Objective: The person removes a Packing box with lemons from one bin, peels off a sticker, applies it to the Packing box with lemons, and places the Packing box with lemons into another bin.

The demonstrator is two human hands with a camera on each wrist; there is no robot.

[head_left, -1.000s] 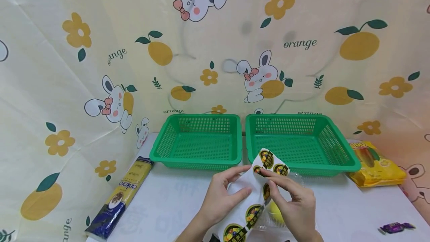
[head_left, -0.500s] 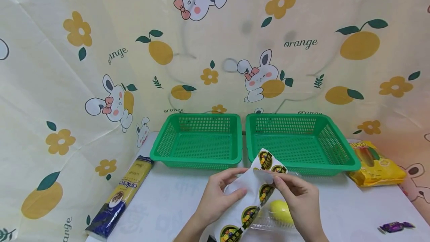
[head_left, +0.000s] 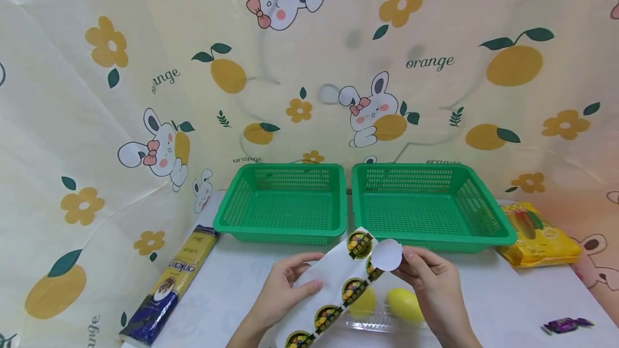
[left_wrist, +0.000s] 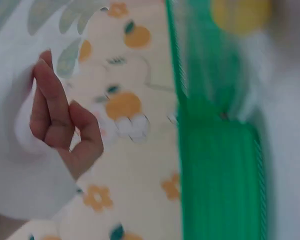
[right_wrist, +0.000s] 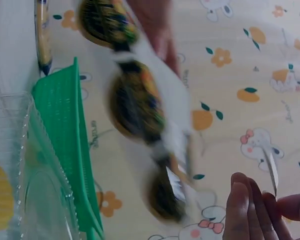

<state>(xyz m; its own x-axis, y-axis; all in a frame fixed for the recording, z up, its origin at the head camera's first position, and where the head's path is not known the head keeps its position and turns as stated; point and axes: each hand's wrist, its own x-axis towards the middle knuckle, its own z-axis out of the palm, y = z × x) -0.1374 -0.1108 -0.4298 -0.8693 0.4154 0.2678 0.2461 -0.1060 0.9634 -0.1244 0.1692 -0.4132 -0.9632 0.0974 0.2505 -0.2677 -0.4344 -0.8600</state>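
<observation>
My left hand [head_left: 285, 289] holds a white backing sheet [head_left: 309, 297] between thumb and fingers. Several round black-and-gold stickers [head_left: 359, 244] with a fruit print run along the sheet, which slants up to the right. Between thumb and fingers of my right hand [head_left: 435, 283] is a peeled round sticker [head_left: 387, 255], its white back facing me; in the right wrist view this sticker [right_wrist: 273, 172] appears edge-on. Below the hands lies a clear plastic box [head_left: 369, 324] with yellow lemon-like fruits [head_left: 405, 304] in it, partly hidden by the sheet and right hand.
Two green baskets [head_left: 285, 235] [head_left: 435, 243] stand side by side at the back. An ankara pasta packet [head_left: 171, 283] lies at the left, a yellow snack bag [head_left: 539, 238] at the right. A purple wrapped candy [head_left: 567, 325] lies near the front right. A printed curtain hangs behind.
My right hand has peeled a sticker off the sheet and turned it white side out. The left hand has moved the sheet left and down, uncovering more of the plastic box.
</observation>
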